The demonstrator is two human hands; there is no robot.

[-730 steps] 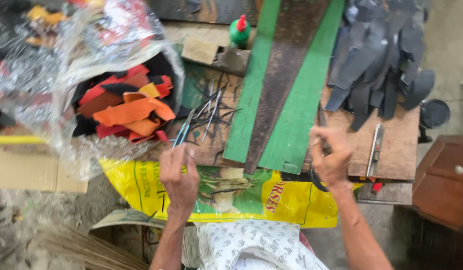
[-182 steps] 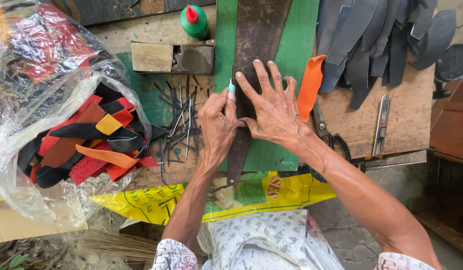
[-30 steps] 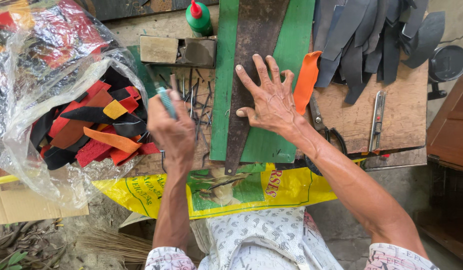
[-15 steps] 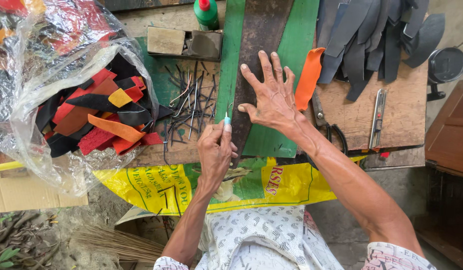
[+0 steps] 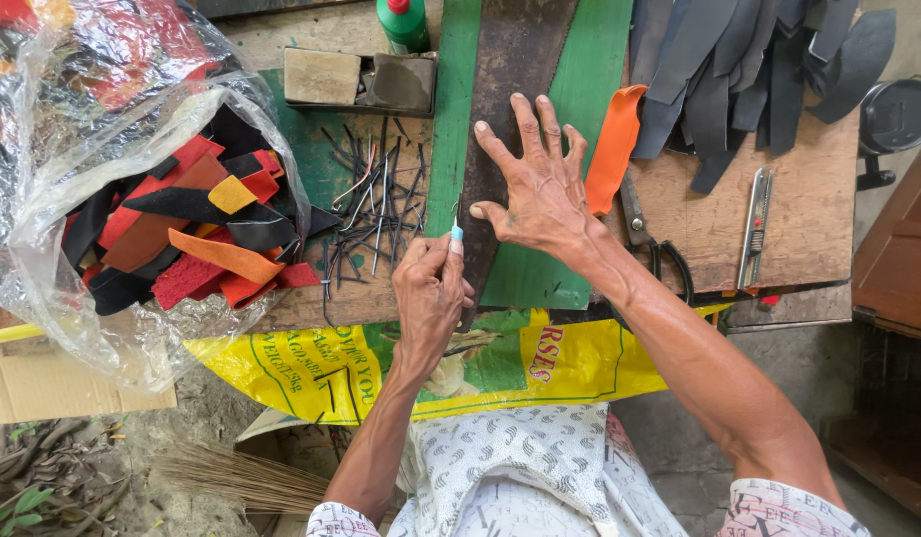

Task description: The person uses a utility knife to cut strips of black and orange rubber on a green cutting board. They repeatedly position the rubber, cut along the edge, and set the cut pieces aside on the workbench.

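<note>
**Clearly a blade working close to a braced thumb**

Clearly the risk sits where the two hands meet. The left hand (image 5: 431,293) pinches a small pale-blue-handled cutting tool (image 5: 457,231), its tip on the edge of the long dark brown leather strip (image 5: 510,80) that lies along the green-painted board (image 5: 580,149) on the wooden counter (image 5: 809,219). The right hand (image 5: 535,189) lies flat and splayed on that strip, its thumb just beside the tool's tip. A slip toward the thumb could cut it; a shift of the strip under the palm could spoil the line. The loose dark metal nails (image 5: 376,214) near the left wrist could snag or prick.

Compared with half a second ago, the left hand has moved up the strip, closer to the right thumb; the right hand has stayed pressed in place.
</note>
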